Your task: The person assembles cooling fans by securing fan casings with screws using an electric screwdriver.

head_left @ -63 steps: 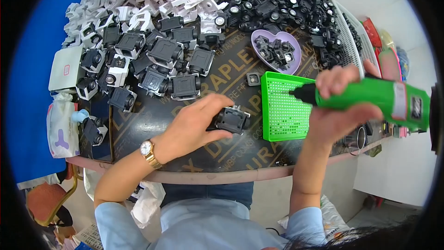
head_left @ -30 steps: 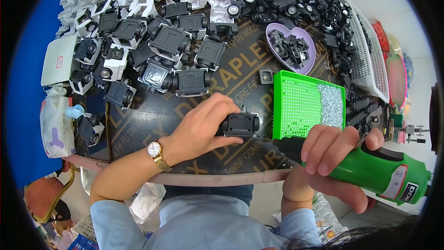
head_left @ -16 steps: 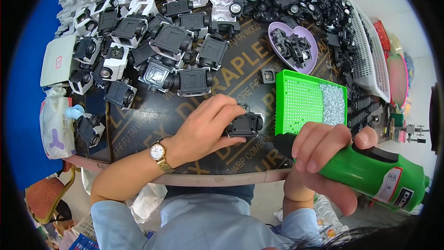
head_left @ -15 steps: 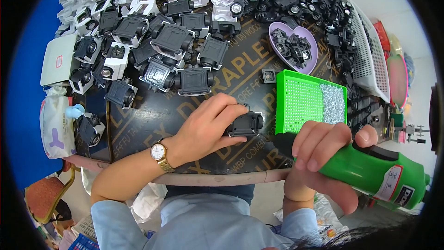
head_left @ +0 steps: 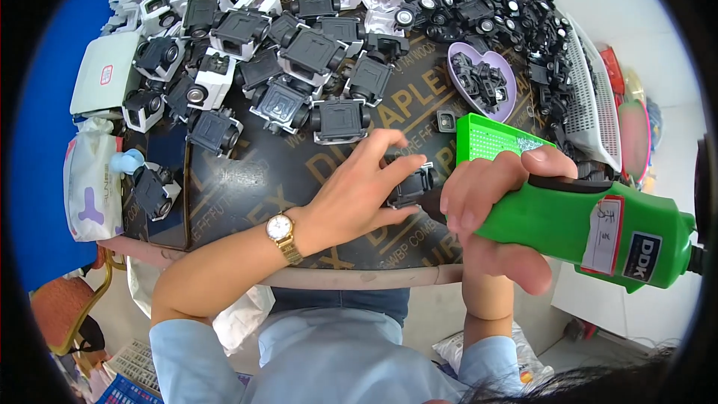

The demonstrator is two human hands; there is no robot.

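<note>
Dark table (head_left: 232, 206) before you. Green pwr driver (head_left: 598, 228), 3–4 o'clock of the toy car (head_left: 413, 184), clenched in yr R hand (head_left: 482, 193) — nose beside car, contact unclear. Green tray (head_left: 485, 138) at 2 o'clock. Yr L hand (head_left: 348, 194) grasps the car, mid-table — thumb nr side, fingers far.

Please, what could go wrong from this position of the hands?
The green power tool in the right hand has its black nose close to the left hand, which holds the small black part; a slip might hurt the thumb. That right hand partly hides the green tray; a bump could perhaps spill its silver pieces.
</note>
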